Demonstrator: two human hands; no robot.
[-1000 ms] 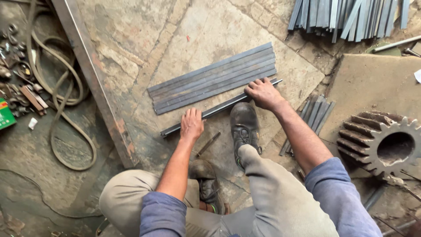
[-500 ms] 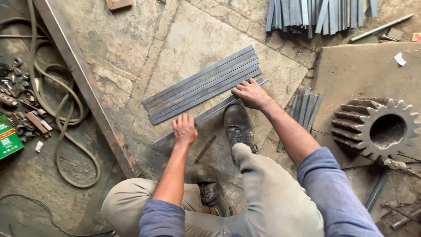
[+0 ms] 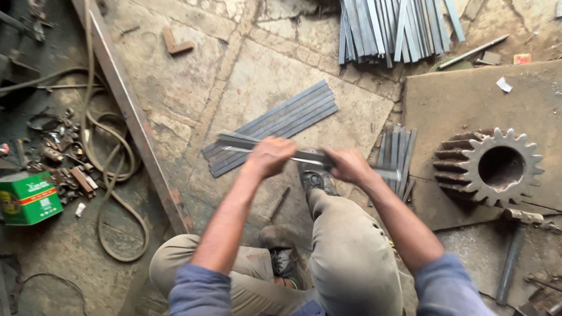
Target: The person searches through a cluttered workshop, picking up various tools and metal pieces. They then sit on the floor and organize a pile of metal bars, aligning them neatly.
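Both hands, left hand (image 3: 270,155) and right hand (image 3: 349,165), are gripping a long metal strip (image 3: 304,157), blurred, above a row of flat strips (image 3: 272,126) lying on the stone floor (image 3: 193,88).

Floor: cracked stone slabs (image 3: 193,76), dusty, in even daylight. Large rusty toothed gear (image 3: 497,167) taken as landmark, resting on a brown sheet-metal plate (image 3: 468,99). Heap of grey flat strips (image 3: 392,26) up and left of gear. Hammer (image 3: 515,246) just below it. Long angle iron (image 3: 132,111), coiled hose (image 3: 111,175) and green box (image 3: 29,198) far left of gear.
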